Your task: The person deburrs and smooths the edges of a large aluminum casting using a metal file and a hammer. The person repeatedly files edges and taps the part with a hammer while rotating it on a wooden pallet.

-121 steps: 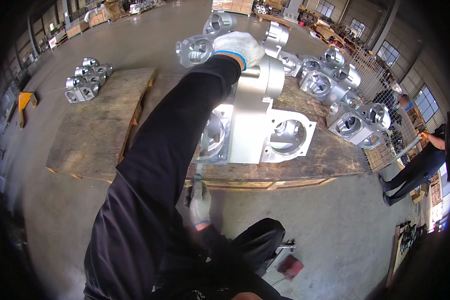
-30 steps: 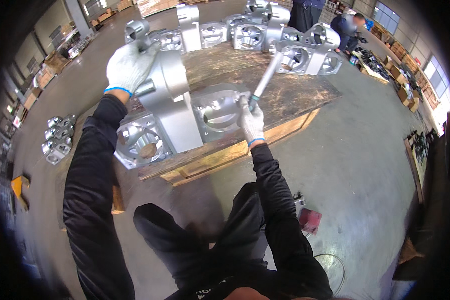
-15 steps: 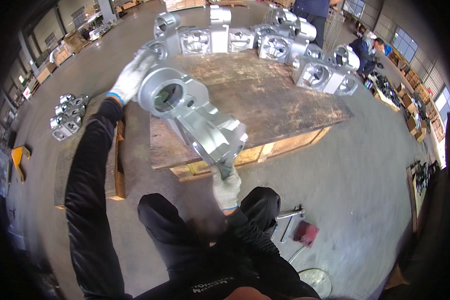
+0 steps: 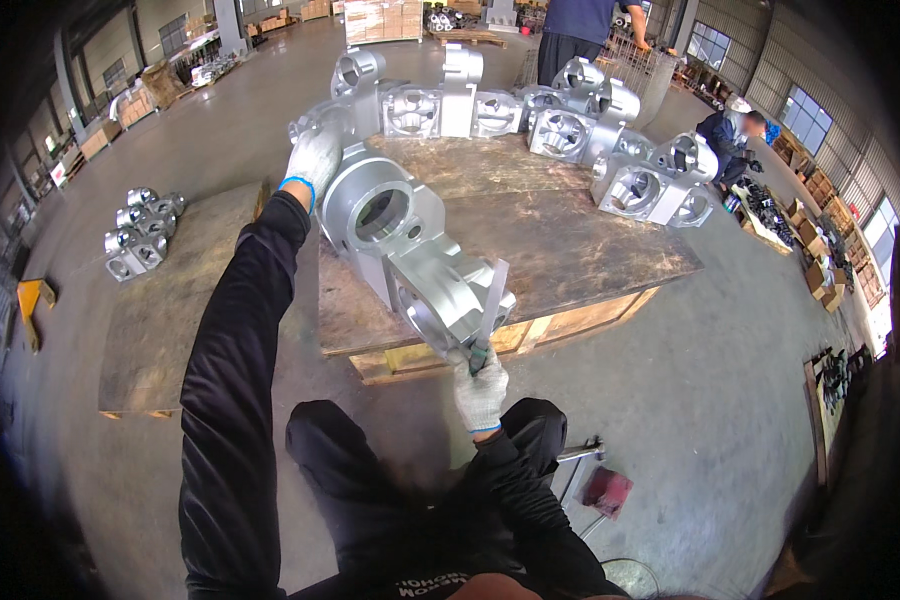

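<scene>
A large silver metal casting (image 4: 425,265) with a round bored ring lies tilted over the near left part of a wooden worktop (image 4: 560,240). My left hand (image 4: 317,162), in a white knit glove, grips the far left end of this casting, its fingers partly hidden. At the casting's near end, my gloved right hand (image 4: 481,392) is closed around the dark green handle of a flat metal file (image 4: 494,300). The file's blade points up and away beside the casting's near edge; whether it touches the metal I cannot tell.
Similar castings (image 4: 560,130) line the worktop's far and right edges. To the left, a low wooden pallet (image 4: 185,320) bears smaller castings (image 4: 140,235). A hammer (image 4: 582,450) and a red piece (image 4: 606,493) lie on the floor at right. Two people (image 4: 575,40) are farther back.
The view has shifted, so everything sits lower and mostly farther right. The file's blade now shows upright beside the casting's near end. My left hand keeps its hold on the casting.
</scene>
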Available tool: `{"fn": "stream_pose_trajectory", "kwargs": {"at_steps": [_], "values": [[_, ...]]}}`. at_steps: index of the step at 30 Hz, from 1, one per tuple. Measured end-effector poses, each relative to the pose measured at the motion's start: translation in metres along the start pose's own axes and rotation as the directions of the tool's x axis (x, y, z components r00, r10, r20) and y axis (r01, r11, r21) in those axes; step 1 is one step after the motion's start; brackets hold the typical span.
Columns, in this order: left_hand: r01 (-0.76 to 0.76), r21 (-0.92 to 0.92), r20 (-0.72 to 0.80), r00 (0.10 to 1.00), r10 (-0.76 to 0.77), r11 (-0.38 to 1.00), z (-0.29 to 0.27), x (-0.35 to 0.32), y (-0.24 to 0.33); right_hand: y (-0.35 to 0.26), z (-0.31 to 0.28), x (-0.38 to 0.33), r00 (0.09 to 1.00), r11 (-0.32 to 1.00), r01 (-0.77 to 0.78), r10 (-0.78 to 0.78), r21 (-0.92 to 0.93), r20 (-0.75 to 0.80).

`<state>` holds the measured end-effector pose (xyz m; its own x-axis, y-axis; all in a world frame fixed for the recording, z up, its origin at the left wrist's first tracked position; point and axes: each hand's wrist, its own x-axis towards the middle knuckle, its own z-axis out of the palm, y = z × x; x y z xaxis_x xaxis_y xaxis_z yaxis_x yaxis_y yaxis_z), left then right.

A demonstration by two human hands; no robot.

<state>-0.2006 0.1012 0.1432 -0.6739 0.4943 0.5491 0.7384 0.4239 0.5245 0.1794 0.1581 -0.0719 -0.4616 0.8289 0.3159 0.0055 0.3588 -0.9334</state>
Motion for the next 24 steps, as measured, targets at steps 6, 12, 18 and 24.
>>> {"fn": "stream_pose_trajectory", "kwargs": {"at_steps": [6,12,18,24], "values": [[0.015,-0.029,-0.071,0.997,-0.017,0.999,0.01,-0.013,0.051,0.02,-0.016,0.07,0.999,0.967,0.005,0.005,0.255,-0.038],[-0.198,0.553,0.043,0.977,0.209,0.809,0.028,-0.005,0.068,0.049,-0.033,0.137,0.995,0.995,-0.077,0.072,0.057,0.072],[-0.092,0.315,-0.165,0.975,0.15,0.945,0.02,-0.017,0.057,0.045,-0.035,0.095,0.996,0.983,0.027,-0.041,0.179,0.075],[0.042,-0.27,-0.265,0.957,-0.116,0.962,-0.006,-0.064,0.046,0.044,-0.087,0.051,0.871,0.762,-0.49,0.448,0.422,0.202]]}}
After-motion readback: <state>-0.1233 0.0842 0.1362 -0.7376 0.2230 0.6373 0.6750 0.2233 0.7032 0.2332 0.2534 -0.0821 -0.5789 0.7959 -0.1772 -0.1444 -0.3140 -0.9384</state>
